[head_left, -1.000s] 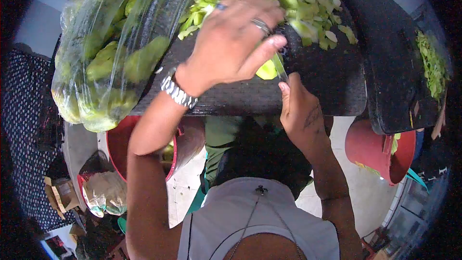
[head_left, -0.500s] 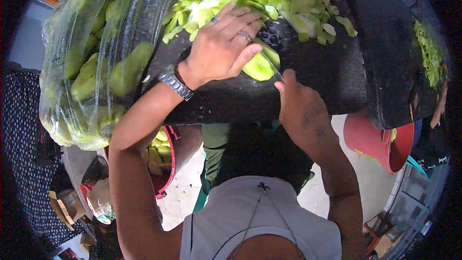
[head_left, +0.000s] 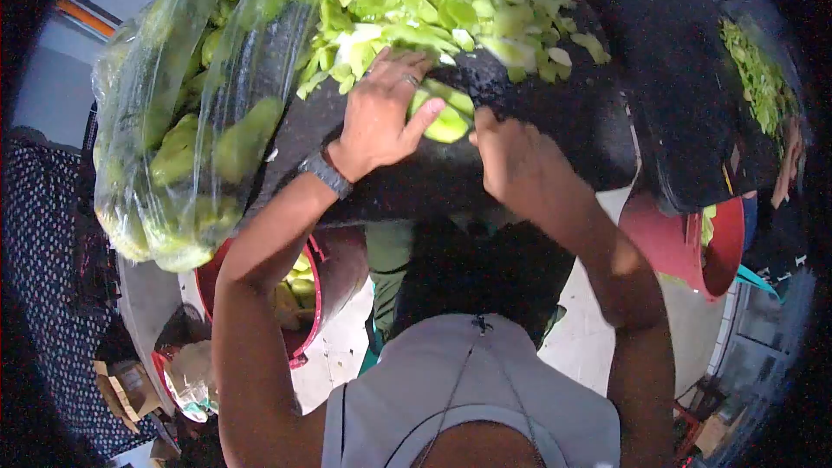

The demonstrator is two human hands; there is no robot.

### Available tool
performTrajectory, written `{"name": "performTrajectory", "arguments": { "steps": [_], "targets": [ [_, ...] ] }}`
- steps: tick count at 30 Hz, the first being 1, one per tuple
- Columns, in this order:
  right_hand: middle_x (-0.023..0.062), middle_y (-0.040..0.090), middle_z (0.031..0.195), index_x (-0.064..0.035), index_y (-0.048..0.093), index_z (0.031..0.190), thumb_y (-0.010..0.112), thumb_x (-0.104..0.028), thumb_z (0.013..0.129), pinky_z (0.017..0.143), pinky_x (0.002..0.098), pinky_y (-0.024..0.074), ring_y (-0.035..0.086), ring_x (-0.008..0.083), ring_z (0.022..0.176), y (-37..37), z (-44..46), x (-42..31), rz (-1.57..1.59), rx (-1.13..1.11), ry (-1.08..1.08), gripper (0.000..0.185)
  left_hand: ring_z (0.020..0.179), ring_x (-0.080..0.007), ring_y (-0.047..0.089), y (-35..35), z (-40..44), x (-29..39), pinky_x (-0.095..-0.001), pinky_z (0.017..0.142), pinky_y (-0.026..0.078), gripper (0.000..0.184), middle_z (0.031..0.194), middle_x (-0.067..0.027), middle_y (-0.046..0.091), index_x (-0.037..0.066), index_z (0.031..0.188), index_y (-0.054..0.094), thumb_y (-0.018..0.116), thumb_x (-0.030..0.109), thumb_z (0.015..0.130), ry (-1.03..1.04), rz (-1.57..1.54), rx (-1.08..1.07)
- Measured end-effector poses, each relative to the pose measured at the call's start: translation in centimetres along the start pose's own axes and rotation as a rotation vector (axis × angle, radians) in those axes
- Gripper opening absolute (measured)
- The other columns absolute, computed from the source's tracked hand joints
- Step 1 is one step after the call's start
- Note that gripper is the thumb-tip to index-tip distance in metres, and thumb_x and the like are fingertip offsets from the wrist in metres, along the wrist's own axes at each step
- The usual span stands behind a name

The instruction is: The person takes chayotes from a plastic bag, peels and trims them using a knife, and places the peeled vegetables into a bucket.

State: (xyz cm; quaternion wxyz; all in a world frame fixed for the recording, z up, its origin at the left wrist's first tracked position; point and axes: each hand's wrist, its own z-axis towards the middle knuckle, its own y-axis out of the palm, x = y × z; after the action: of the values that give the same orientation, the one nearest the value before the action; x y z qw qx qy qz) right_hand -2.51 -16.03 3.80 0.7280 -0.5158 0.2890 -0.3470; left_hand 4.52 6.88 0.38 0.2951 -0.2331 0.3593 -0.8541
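Note:
My left hand (head_left: 381,117), with a ring and a wrist watch, presses a cut, pale green chayote-like vegetable (head_left: 448,125) against the dark work surface (head_left: 390,186). Its thumb lies across the near piece, and the other fingers reach over the far side. From the right, my right hand (head_left: 518,156) grips a knife (head_left: 471,126) at the vegetable's right edge. Most of the knife is hidden by the fist and the vegetable. Beyond my hands spreads a heap of green slices and peelings (head_left: 433,9).
A clear plastic bag (head_left: 182,156) of whole green vegetables stands at left. Below are a red-rimmed tub (head_left: 314,295) with pale green pieces and a red bucket (head_left: 667,247). Another person's hand (head_left: 790,160) shows at far right, near more green cuttings (head_left: 758,78).
The view has shifted slightly. My left fingers have drawn back off the far pieces, and the knife has gone down along the vegetable, its blade now showing less.

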Motion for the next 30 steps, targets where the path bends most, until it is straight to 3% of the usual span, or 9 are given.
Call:
{"name": "performTrajectory", "arguments": {
  "steps": [2,6,9,10,15,20,26,29,30],
  "targets": [
    [0.0112,0.055,0.072,0.0007,0.056,0.115,0.058,-0.019,0.098,0.056,0.0383,0.0535,0.063,0.0271,0.062,1.9,0.0,1.7,-0.111,0.166,-0.172,0.025,0.110,-0.0430,0.062,0.1,-0.4,-0.3,-0.0501,0.102,0.047,0.051,0.113,-0.0251,0.068,-0.006,0.117,0.065,0.058,0.041,0.097,-0.003,0.019,0.010],
    [0.0166,0.061,0.078,0.0006,0.058,0.104,0.058,-0.015,0.093,0.063,0.0447,0.0561,0.067,0.0346,0.070,0.7,1.3,2.3,-0.107,-0.049,-0.230,0.019,0.096,-0.0445,0.066,0.8,-0.8,0.2,-0.0500,0.082,0.053,0.050,0.101,-0.0283,0.068,-0.005,0.113,0.066,0.055,0.042,0.100,-0.124,0.007,0.011],
    [0.0212,0.066,0.082,0.0006,0.058,0.102,0.057,-0.017,0.095,0.069,0.0492,0.0565,0.069,0.0397,0.076,1.7,1.5,2.9,0.150,-0.111,-0.078,0.019,0.096,-0.0444,0.066,-0.3,0.9,1.2,-0.0493,0.086,0.053,0.053,0.103,-0.0288,0.068,-0.005,0.114,0.066,0.055,0.044,0.100,-0.296,0.022,-0.261],
    [0.0221,0.066,0.083,0.0007,0.059,0.102,0.056,-0.018,0.097,0.070,0.0501,0.0563,0.069,0.0405,0.076,1.9,1.3,2.3,0.150,-0.145,0.005,0.020,0.120,-0.0472,0.057,-1.7,2.5,2.9,-0.0490,0.103,0.046,0.054,0.128,-0.0304,0.061,0.000,0.127,0.063,0.055,0.046,0.099,-0.523,-0.053,-0.473],
    [0.0275,0.067,0.082,0.0011,0.058,0.101,0.053,-0.024,0.102,0.077,0.0518,0.0553,0.069,0.0451,0.082,2.5,0.5,2.5,0.457,-0.172,0.075,0.026,0.149,-0.0454,0.027,0.9,0.4,4.9,-0.0443,0.123,0.025,0.063,0.155,-0.0307,0.037,-0.002,0.140,0.053,0.067,0.036,0.091,-0.442,-0.042,-0.094],
    [-0.0021,0.049,0.064,-0.0063,0.055,0.098,0.050,-0.035,0.106,0.040,0.0283,0.0432,0.048,0.0077,0.047,0.2,-0.6,3.9,1.033,-0.564,0.633,0.030,0.147,-0.0494,0.029,-1.0,-1.4,6.7,-0.0464,0.120,0.030,0.076,0.150,-0.0402,0.036,-0.011,0.140,0.045,0.074,0.022,0.079,-0.561,-0.151,0.008],
    [0.0065,0.057,0.066,-0.0035,0.057,0.100,0.050,-0.032,0.105,0.047,0.0394,0.0473,0.057,0.0223,0.050,0.0,-3.0,3.9,1.124,-0.310,0.704,0.030,0.127,-0.0451,0.054,-1.6,-1.1,8.0,-0.0453,0.106,0.046,0.085,0.133,-0.0364,0.053,-0.017,0.138,0.042,0.082,0.018,0.071,-0.786,-0.163,0.022],
    [0.0153,0.056,0.065,-0.0022,0.058,0.110,0.055,-0.025,0.104,0.054,0.0473,0.0492,0.057,0.0361,0.052,2.6,-4.8,3.0,0.378,0.119,0.141,0.024,0.118,-0.0415,0.062,-1.0,-0.7,7.9,-0.0445,0.100,0.050,0.085,0.126,-0.0331,0.059,-0.016,0.138,0.043,0.084,0.017,0.070,-0.852,-0.183,0.059],
    [0.0185,0.057,0.067,-0.0004,0.058,0.113,0.056,-0.023,0.103,0.058,0.0491,0.0491,0.058,0.0398,0.057,2.2,-5.1,2.0,0.394,0.104,0.193,0.025,0.117,-0.0408,0.063,-0.7,-0.8,7.8,-0.0440,0.099,0.050,0.085,0.124,-0.0324,0.061,-0.015,0.138,0.044,0.084,0.016,0.070,-0.886,-0.223,0.088]
  ]
}}
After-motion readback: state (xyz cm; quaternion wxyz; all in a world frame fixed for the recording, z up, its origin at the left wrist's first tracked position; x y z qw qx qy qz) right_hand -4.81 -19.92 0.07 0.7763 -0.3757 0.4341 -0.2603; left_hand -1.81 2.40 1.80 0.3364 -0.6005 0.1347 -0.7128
